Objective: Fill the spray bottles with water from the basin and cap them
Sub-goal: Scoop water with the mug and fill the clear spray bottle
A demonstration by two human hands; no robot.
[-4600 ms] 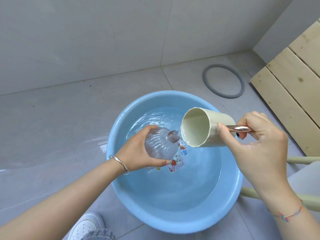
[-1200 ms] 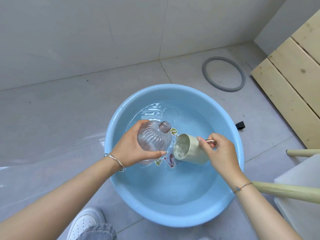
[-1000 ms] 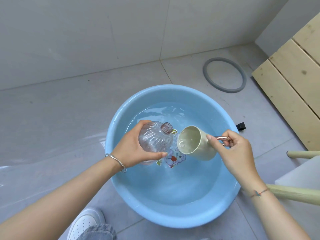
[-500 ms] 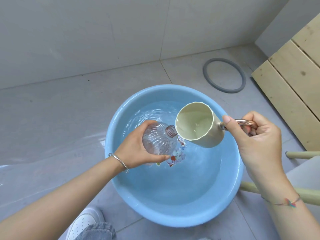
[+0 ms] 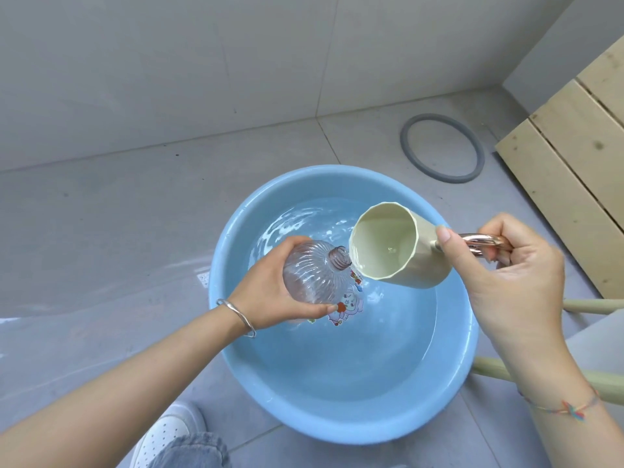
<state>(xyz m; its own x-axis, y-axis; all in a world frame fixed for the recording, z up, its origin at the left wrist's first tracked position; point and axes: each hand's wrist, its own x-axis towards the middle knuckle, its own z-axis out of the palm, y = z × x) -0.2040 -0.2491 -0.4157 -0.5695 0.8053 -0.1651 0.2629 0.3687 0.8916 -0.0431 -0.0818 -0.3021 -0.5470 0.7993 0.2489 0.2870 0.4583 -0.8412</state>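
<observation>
Blue basin (image 5: pixel 337 423) of water at centre frame, on grey floor (image 5: pixel 135 231); above it, right of centre, cream cup (image 5: pixel 425 275) tipped sideways, rim at the bottle's mouth, handle gripped by right hand (image 5: pixel 516 288); left of centre, clear ribbed spray bottle (image 5: pixel 310 278), uncapped, tilted, clasped in left hand (image 5: pixel 266 292).

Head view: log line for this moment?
left hand: grips uncapped ribbed bottle | right hand: tips cream cup at its neck | blue basin: water below
</observation>
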